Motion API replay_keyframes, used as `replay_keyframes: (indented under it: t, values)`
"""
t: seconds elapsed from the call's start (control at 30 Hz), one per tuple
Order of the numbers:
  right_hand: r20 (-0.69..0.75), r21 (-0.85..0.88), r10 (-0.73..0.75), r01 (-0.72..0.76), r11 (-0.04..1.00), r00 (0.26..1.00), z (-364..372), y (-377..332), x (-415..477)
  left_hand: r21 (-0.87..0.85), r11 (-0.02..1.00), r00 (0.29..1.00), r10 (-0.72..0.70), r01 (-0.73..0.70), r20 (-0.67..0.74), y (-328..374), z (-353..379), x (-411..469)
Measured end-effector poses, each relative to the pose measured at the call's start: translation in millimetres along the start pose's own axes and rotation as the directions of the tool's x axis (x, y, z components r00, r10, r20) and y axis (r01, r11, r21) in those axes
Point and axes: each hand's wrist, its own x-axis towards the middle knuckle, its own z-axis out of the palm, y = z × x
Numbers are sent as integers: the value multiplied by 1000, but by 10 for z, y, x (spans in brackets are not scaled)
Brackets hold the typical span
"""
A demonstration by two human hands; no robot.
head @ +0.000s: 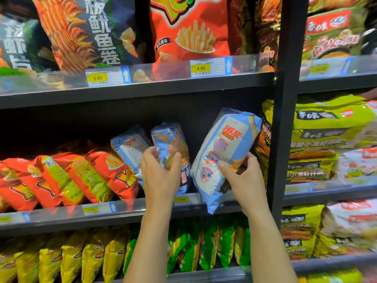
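Our left hand [161,172] grips a blue bag [170,139] on the shelf [61,224], while at its three o'clock our right hand [243,176] clasps a second bag [226,148] tilted toward one o'clock.

Both forearms are bare and slim from the lower edge of the view up to the wrists, and the left hand [161,174] and right hand [243,177] are likewise bare, ungloved
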Motion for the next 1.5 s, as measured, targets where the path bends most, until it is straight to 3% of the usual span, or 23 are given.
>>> replay_keyframes:
  t: [0.13,0.27,0.37,0.57,0.8,1.03,1.17,1.27,1.37,1.5]
  values:
    - [96,118,37,-48,992,995,-164,-22,-170,-143,989,981,-18,47,195,60,-85,-116]
    - [169,129,38,-60,990,985,-319,-76,-349,-217,975,939,22,56,342,50,-104,-236]
    - [255,184,22,-71,980,967,-429,-103,-474,-215,974,877,39,74,478,59,-140,-320]
    - [386,339,33,-175,924,922,-551,-25,-647,-283,919,719,0,273,695,6,-266,-514]
    - [302,388,150,-265,882,941,-417,104,-808,-260,934,770,-24,244,637,-20,-215,-831]
    - [120,338,199,-228,913,973,-285,147,-887,-153,967,758,-55,202,649,-3,-178,-989]
    - [126,379,218,-250,891,968,-312,185,-892,-145,919,679,-157,366,718,-3,-234,-968]
    - [193,476,289,-347,808,938,-368,245,-887,-217,821,668,-244,528,703,29,-273,-907]
    - [278,522,334,-433,735,901,-408,306,-895,-293,757,675,-253,585,693,141,-312,-861]
    - [307,484,307,-426,765,901,-413,312,-896,-285,751,666,-264,596,698,217,-318,-840]
